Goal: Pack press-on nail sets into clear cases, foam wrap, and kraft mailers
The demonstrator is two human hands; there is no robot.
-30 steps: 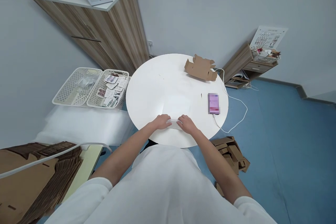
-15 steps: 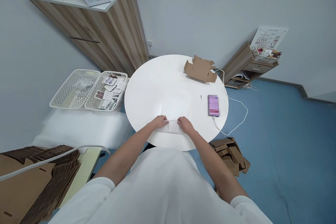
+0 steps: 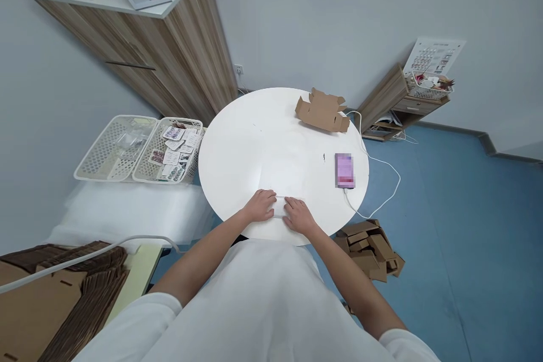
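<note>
A thin, whitish translucent packing sheet [image 3: 282, 178] lies at the near side of the round white table, its near end folded into a small flat bundle [image 3: 279, 207]. On the bundle's left side rests my left hand [image 3: 260, 206], fingers at its far edge and thumb at the near edge. My right hand [image 3: 298, 215] holds the right side in the same way, with a short gap between the two hands. What the folded layers enclose, if anything, I cannot make out.
The white table [image 3: 229, 153] carries an unfolded cardboard box [image 3: 323, 112] and a phone [image 3: 344, 171] on a white cable. Left stand two white baskets [image 3: 169, 150], translucent sheets [image 3: 136, 206] and stacked flat cardboard [image 3: 38, 300]. Folded boxes [image 3: 373, 249] lie right, below the table.
Both hands have shifted closer together and flattened onto the folded bundle, from gripping its far edge. The sheet's near end is now folded into a narrower bundle.
</note>
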